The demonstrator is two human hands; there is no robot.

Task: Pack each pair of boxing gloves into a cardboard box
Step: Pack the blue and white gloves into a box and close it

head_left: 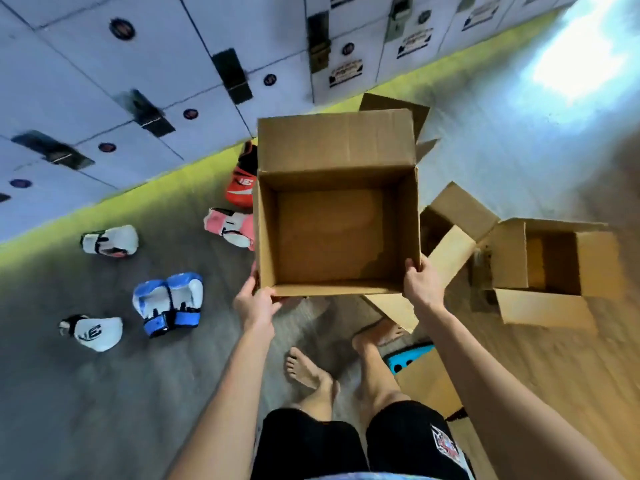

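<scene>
Left hand (255,303) and right hand (420,282) grip near corners of empty cardboard box (337,233), held level, mouth up, presumably ready for blue gloves (169,303) on floor (104,393).

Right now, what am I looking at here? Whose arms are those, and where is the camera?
No machine here: a person wears a camera on the head, looking down at their own arms and feet. The left hand and right hand grip the near corners of an open, empty box. On the floor lie boxing gloves: a blue pair, two white ones apart, a pink one and a red one, both partly behind the box. More boxes lie open on the right.
</scene>
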